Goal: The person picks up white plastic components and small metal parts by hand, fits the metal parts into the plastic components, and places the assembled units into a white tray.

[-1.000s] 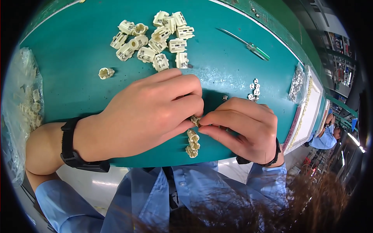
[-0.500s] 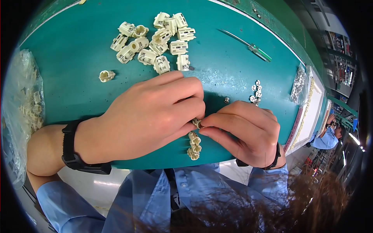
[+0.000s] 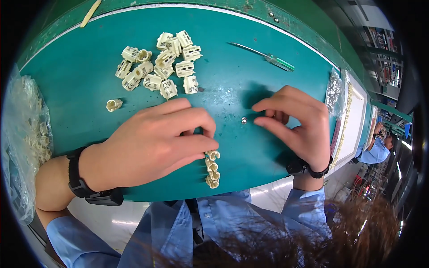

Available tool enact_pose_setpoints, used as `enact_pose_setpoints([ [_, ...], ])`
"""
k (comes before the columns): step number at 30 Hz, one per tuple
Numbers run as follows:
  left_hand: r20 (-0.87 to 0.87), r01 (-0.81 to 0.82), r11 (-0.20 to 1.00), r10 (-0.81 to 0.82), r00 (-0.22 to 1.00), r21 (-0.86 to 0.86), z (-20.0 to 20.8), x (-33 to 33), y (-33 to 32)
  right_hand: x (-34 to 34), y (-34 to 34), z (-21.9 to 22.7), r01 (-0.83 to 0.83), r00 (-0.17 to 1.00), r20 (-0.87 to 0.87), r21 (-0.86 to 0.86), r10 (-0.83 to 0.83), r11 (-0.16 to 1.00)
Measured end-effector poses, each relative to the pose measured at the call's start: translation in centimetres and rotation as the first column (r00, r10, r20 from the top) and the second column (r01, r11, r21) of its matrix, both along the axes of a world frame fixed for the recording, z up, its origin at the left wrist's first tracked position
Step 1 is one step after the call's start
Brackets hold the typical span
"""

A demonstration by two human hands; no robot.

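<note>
My left hand (image 3: 163,140) is closed over the mat, thumb and fingertips pressed together. Whatever lies between them is hidden. Just below those fingertips, several small cream plastic parts (image 3: 213,172) with curved, hollow shapes stand in a short row. My right hand (image 3: 299,123) is open, thumb and index finger apart, and nothing shows between them. A small shiny metal piece (image 3: 243,120) lies on the mat just left of its fingertips.
Cream cylindrical housings (image 3: 165,59) are heaped beyond my left hand, with a single housing (image 3: 114,105) apart. A green-handled screwdriver (image 3: 279,62) lies at the far right. Clear bags of cream parts (image 3: 38,129) and metal pieces (image 3: 333,91) flank the green mat (image 3: 80,85).
My right hand has left the small cream part pinched with the left hand and moved right and away, its fingers parting. The view has shifted; my left hand stays closed by the row.
</note>
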State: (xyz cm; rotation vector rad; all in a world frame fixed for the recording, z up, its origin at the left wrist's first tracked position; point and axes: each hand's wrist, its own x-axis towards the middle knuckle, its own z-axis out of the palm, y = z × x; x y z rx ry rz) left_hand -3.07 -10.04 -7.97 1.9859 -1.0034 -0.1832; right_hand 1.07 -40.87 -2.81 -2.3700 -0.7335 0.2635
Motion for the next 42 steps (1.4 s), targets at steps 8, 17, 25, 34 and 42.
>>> enact_pose_setpoints([
  [8,0.069,0.032,0.999,-0.034,0.997,0.028,0.0,-0.1,-0.5,0.0,0.0,-1.1,-0.160,0.987,0.012,0.013,0.159,0.987],
  [17,0.067,0.005,0.999,-0.002,0.998,-0.052,-0.1,-0.3,0.1,-0.8,0.2,-0.8,-0.255,0.960,0.096,-0.078,0.262,0.964],
  [25,0.204,-0.165,0.983,0.179,0.963,-0.087,0.4,0.9,0.8,-4.7,-1.4,-1.6,-0.224,0.952,0.200,-0.059,0.232,0.973],
  [34,0.211,-0.333,0.826,0.264,0.941,0.455,8.9,1.9,4.4,-13.5,-4.9,-4.3,-0.029,0.936,0.353,0.042,0.012,0.999],
  [42,0.155,-0.221,0.729,0.158,0.975,0.647,8.1,1.7,5.4,-15.5,-5.9,-6.0,-0.056,0.887,0.462,0.096,0.006,0.994],
])
